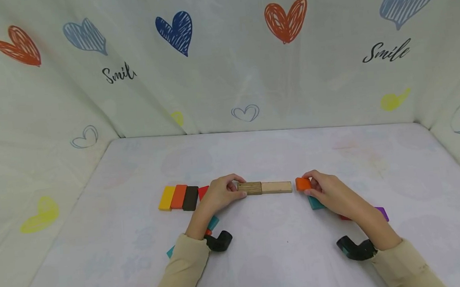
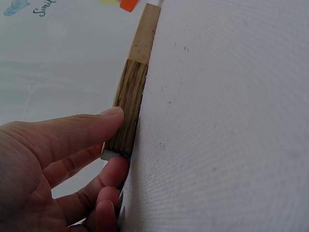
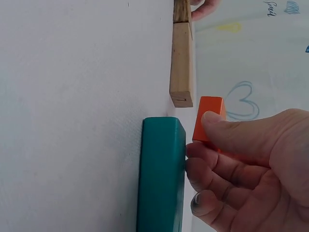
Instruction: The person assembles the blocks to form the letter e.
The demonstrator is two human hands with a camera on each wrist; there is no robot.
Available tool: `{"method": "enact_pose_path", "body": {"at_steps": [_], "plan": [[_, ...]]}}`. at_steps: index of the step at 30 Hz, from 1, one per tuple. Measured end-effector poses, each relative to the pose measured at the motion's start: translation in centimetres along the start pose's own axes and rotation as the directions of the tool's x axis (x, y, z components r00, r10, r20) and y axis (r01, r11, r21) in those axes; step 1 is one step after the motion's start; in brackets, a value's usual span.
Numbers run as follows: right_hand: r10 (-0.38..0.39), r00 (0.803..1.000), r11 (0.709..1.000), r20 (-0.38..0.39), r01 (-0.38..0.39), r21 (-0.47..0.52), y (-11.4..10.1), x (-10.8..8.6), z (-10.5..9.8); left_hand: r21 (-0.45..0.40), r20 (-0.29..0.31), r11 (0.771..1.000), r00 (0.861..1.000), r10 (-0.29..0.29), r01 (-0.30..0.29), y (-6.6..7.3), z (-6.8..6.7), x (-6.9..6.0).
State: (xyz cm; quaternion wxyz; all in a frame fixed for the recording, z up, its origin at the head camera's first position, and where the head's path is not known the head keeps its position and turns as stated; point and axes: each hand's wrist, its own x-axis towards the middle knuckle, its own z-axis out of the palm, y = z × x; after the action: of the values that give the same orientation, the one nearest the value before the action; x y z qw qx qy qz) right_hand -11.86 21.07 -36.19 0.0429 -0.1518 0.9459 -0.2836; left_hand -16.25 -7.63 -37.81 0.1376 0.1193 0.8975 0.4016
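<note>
My left hand pinches the left end of a dark wood-grain block between thumb and fingers. End to end with it lies a pale wooden block, and both rest on the table in one line. To the right, my right hand holds an orange block between thumb and fingers. A small gap parts the orange block from the pale one. Under the right hand a teal block lies on the table, partly hidden in the head view.
A yellow block, an orange-red block, a dark brown block and a red block lie left of my left hand. Teal pieces show around the left forearm. A purple block lies behind the right forearm.
</note>
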Motion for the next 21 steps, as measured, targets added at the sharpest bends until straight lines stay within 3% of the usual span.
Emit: {"method": "enact_pose_path", "body": {"at_steps": [9, 21], "plan": [[0.046, 0.999, 0.999, 0.024, -0.045, -0.024, 0.5, 1.0, 0.7, 0.003, -0.003, 1.0, 1.0, -0.004, 0.004, 0.0, 0.0, 0.0], [0.018, 0.998, 1.0, 0.056, -0.019, 0.013, 0.5, 1.1, 1.3, 0.003, -0.001, 1.0, 1.0, -0.001, 0.001, 0.0, 0.0, 0.1]]}}
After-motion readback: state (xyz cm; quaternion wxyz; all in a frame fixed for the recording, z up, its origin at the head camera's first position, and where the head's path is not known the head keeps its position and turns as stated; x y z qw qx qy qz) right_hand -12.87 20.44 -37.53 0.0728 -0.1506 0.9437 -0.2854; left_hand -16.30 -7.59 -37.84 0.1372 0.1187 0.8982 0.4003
